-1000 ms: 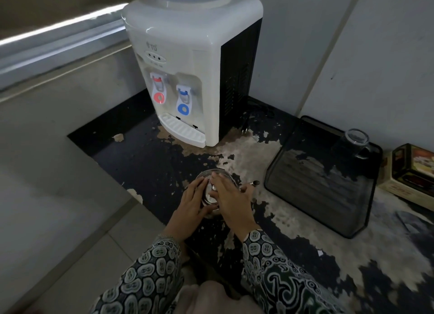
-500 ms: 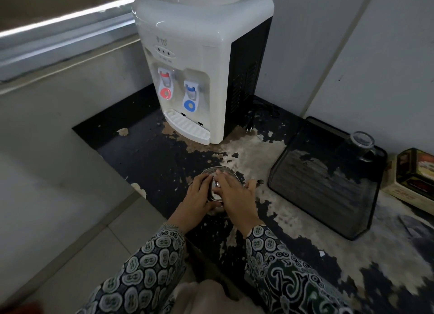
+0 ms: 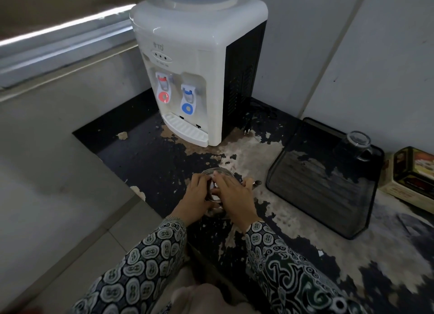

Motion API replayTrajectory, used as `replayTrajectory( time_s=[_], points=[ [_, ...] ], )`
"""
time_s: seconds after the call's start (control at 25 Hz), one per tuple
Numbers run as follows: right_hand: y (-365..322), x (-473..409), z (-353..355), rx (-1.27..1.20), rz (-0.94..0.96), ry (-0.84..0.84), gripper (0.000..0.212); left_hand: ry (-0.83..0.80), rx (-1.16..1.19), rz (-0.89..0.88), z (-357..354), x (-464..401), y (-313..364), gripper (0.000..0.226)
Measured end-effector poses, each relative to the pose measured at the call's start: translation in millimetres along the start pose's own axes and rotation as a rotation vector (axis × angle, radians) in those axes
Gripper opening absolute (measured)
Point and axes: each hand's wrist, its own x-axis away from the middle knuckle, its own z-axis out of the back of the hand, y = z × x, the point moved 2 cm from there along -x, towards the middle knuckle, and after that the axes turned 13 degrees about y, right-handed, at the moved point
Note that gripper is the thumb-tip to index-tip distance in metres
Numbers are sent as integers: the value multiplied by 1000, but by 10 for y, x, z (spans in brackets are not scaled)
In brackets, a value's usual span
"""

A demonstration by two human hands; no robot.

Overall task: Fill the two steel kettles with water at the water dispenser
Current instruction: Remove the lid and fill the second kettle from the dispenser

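Steel kettle (image 3: 219, 173): small, round, shiny; left hand (image 3: 196, 196) and right hand (image 3: 232, 194) cover it.

Steel kettle (image 3: 217, 173): bright polished metal, reflective along the visible rim; most of the body is hidden beneath the left hand (image 3: 196, 196) and right hand (image 3: 232, 194).

Water dispenser (image 3: 187, 62): smooth white plastic housing with a mild gloss — black ribbed panel on the side, ridged white plastic drip tray (image 3: 185, 130).

Countertop (image 3: 258, 231): dark coating, badly worn — peeled away in flakes to a pale, rough, matt underlayer.

Mesh tray (image 3: 321, 182): black, matt, fine wire or perforated mesh; exact material cannot be told.

Glass (image 3: 357, 142): clear, glossy.

Tin box (image 3: 411, 173): printed surface with some sheen.

Sleeves (image 3: 145, 262): patterned woven cloth, matt.
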Motion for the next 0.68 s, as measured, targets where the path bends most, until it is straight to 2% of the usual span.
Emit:
replayTrajectory(
  time_s=[0.28,0.48,0.68],
  points=[
    [26,-18,-11,-67,20,-60,62,58,111,58,52,3,-61,75],
    [30,-21,-16,-77,53,-149,62,209,120,60,-57,73,-36,73],
    [40,-44,-8,-122,63,-135,59,239,132,103,-86,41,-18,73]
  ],
)
